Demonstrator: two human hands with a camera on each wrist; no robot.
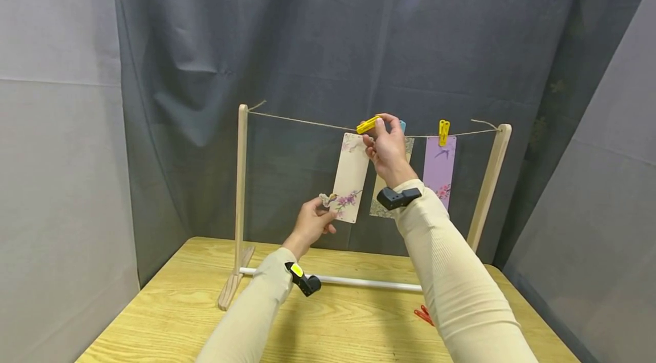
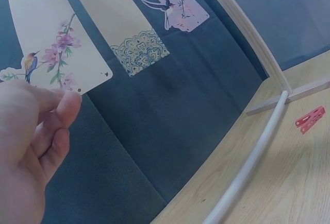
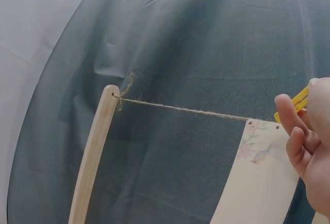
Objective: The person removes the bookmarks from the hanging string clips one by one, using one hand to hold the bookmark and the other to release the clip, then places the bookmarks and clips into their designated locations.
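Observation:
A cream card with purple blossoms and a bird stands slightly tilted, its top edge at the twine line. My left hand pinches the card's lower left corner between thumb and fingers. Up at the line, my right hand grips a yellow clothespin, held slantwise just above the card's top right corner. In the right wrist view, the clothespin's tip overlaps the card edge close to a corner hole. Fingers of the right hand partly cover that corner in the head view.
A cream card with a patterned end hangs behind my right hand, beside a blue clothespin. Further right, another yellow clothespin holds a lilac card. Wooden posts and a white bar form the stand. Red clothespins lie on the table.

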